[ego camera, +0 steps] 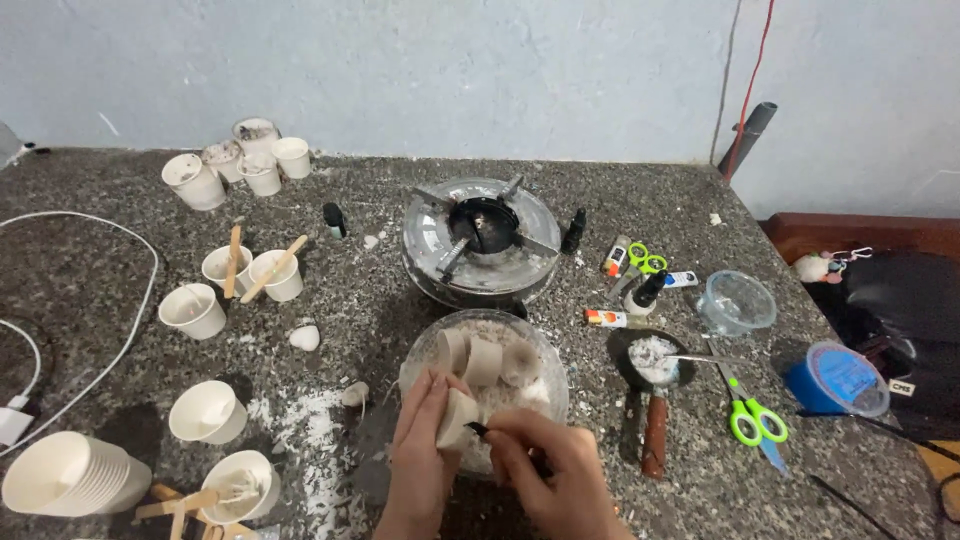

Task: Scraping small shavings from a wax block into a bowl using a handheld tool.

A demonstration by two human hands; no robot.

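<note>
- Speckled grey stone counter (120, 190) against a pale blue wall, littered with white flakes and small cups.
- Left hand (418, 455) is wrapped around a small cream wax cylinder (456, 417), fingers curled snugly on it, thumb on top.
- Right hand (548, 462) pinches a thin dark blade-like tool (478, 430); its tip touches the cylinder's side, right at the left fingertips.
- Both hands hover over a clear glass bowl (545, 360), just beyond the knuckles, holding more wax cylinders and white shavings.
- Further beyond the fingers sits a round metal gas burner (482, 240).
- To the right of the right fingers: a small black pan with a wooden handle (655, 400), then green-handled scissors (755, 420) and a blue tape roll (835, 380).
- To the left of the left fingers: white paper cups (207, 412), some with wooden sticks (272, 270), and a stack of cups (70, 475).
</note>
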